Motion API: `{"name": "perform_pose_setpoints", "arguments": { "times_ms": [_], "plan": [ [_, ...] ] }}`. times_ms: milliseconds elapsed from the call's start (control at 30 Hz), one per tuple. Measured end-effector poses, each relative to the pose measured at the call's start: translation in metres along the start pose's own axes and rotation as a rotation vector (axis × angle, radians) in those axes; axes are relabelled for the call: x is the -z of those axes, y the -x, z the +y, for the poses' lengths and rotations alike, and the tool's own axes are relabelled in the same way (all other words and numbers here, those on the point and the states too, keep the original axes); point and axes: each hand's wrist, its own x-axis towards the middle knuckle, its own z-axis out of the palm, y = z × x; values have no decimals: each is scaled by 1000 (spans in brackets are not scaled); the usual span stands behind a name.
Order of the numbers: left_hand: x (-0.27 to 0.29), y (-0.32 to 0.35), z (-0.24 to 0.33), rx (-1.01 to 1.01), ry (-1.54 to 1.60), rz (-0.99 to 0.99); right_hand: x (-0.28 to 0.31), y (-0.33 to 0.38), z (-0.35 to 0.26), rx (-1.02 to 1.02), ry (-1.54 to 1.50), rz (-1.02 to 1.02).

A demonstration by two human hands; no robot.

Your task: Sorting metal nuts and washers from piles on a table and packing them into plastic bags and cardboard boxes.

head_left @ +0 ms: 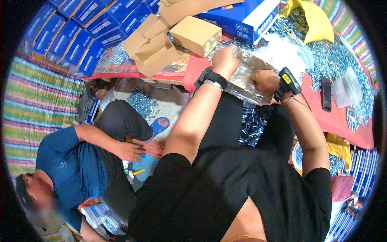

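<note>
My left hand (225, 61) is closed on the edge of a see-through plastic bag (245, 64) at the front of the red-covered table. Against the bag's other side is my right hand (267, 81), its fingers curled; they are partly hidden, and I cannot tell whether it grips the film or something within. Both wrists carry black straps, the right one with a small device. Small shiny metal pieces (254, 126) lie below the bag, between my legs. Beyond my left hand stand a closed brown carton (196, 35) and an open brown carton (157, 52).
Loose metal pieces (336, 62) cover the table's right side, around a black phone (326, 94) and a plastic bag (347, 88). A yellow sack (318, 24) and a blue box (242, 18) stand behind. Blue boxes (68, 44) are stacked far left. Another person (72, 169) sits at my left.
</note>
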Motion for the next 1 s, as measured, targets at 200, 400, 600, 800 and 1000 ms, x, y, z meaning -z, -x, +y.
{"name": "perform_pose_setpoints", "arguments": {
  "times_ms": [200,400,600,800,1000],
  "plan": [
    [46,14,-54,145,-45,158,41,-51,-41,188,-80,205],
    [97,21,-105,246,-75,287,140,-107,-54,205,-571,692],
    [106,28,-148,394,-158,211,127,-192,-75,-217,-260,502],
    [113,28,-160,459,-95,236,109,-216,-60,-210,-231,421],
    [101,21,-159,510,-76,192,98,-239,-1,-112,-443,464]
  ]
}}
